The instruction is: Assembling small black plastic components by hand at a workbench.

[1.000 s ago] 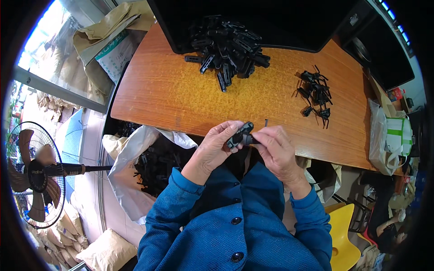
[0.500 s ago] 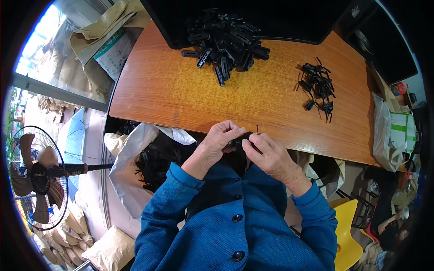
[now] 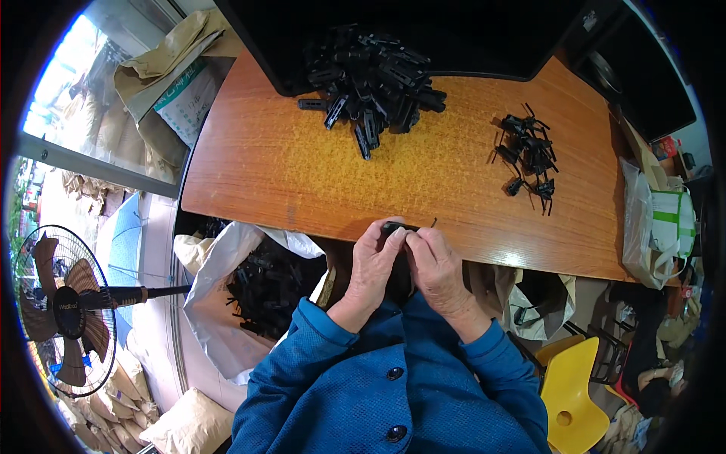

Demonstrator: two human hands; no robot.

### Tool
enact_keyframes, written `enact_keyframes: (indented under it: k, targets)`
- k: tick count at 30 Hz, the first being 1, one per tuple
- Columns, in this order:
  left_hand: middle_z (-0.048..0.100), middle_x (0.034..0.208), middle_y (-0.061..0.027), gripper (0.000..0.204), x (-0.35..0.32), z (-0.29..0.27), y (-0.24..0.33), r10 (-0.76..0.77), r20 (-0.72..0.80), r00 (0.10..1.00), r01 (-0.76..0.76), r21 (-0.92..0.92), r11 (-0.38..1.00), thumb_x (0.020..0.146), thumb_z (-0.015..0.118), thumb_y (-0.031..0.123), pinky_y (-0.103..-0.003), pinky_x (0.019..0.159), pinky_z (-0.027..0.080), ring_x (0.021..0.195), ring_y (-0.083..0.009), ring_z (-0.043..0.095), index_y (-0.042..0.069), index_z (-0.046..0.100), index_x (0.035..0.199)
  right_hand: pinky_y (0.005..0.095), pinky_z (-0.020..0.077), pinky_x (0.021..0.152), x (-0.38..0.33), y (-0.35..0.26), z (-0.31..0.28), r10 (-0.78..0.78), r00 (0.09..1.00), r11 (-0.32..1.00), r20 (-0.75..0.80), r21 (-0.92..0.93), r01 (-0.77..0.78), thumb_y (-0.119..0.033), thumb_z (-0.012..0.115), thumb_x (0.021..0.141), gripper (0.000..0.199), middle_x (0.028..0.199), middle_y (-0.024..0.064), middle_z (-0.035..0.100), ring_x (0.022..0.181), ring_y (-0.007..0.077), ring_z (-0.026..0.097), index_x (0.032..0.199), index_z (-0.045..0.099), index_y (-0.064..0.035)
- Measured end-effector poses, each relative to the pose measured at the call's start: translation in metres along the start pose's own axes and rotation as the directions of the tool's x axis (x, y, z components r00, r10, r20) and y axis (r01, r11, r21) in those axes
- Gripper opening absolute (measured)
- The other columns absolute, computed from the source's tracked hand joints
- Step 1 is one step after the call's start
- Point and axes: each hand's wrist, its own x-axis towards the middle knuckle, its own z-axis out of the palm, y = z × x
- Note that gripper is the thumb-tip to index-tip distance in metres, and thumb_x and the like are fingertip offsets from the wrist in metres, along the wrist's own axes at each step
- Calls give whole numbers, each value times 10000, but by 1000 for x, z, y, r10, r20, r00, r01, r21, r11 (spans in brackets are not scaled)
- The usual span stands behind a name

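Both hands meet at the table's near edge around a small black plastic part [image 3: 393, 226]. My left hand [image 3: 368, 266] is closed on it, thumb on top. My right hand [image 3: 439, 274] pinches its right side, and a thin black prong [image 3: 435, 222] sticks up beyond those fingers. Most of the part is hidden by the fingers. Ahead on the wooden table [image 3: 249, 166] lies a large heap of long black plastic parts [image 3: 370, 83]. To the right is a smaller pile of black pieces with thin prongs [image 3: 529, 155].
Left of my lap, an open white sack [image 3: 204, 303] holds many black parts. Another open bag [image 3: 560, 310] stands under the table's right side. A dark monitor [image 3: 469, 38] borders the back. A fan [image 3: 68, 310] stands left, a yellow chair [image 3: 578, 393] right.
My hands have drawn closer together around the black part, and my right hand has turned more upright. My forearms have moved inward. The view has shifted slightly.
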Motion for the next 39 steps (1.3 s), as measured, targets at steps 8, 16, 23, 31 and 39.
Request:
enact_keyframes:
  k: [8, 16, 23, 31, 39]
  targets:
    - [577, 933, -5, 228, 8, -7, 0, 95, 14, 995, -95, 310, 946, 932, 557, 130, -220, 774, 439, 856, -82, 516, -10, 561, 1112, 370, 486, 596, 8, -8, 4, 220, 975, 948, 9, 233, -216, 62, 674, 717, 262, 855, 131, 529, 722, 312, 578, 931, 557, -32]
    - [628, 892, -55, 218, 6, -15, 26, 240, 55, 969, -237, 475, 848, 913, 577, 120, -248, 724, 482, 785, -116, 574, -18, 572, 1081, 336, 498, 637, 22, -20, -4, 154, 988, 927, 0, 345, -144, 45, 696, 722, 354, 947, 130, 556, 815, 285, 583, 1036, 546, -16]
    - [644, 1007, -81, 216, -15, -36, 45, 240, 74, 968, -251, 258, 933, 945, 522, 122, -257, 820, 471, 928, -143, 602, -11, 536, 1115, 290, 490, 736, 15, -19, -3, 391, 727, 222, 564, 708, -670, -182, 744, 792, 449, 978, 92, 601, 836, 149, 578, 1134, 522, 6]
    - [650, 917, -73, 180, -37, -55, 37, 237, -4, 971, -223, 324, 920, 903, 560, 43, -239, 752, 489, 831, -106, 596, -15, 539, 1072, 225, 472, 728, 1, -44, 22, 394, 747, 430, 536, 611, -665, -109, 715, 822, 281, 887, 17, 602, 798, 87, 553, 1032, 552, -19]
    - [643, 874, -73, 194, -62, -101, 65, 298, -100, 949, -233, 414, 880, 889, 544, 25, -223, 673, 465, 774, -86, 570, -23, 514, 1074, 265, 492, 677, 12, -58, -4, 219, 891, 661, 397, 612, -435, -26, 665, 812, 484, 834, 49, 620, 721, 147, 592, 1247, 450, -27]
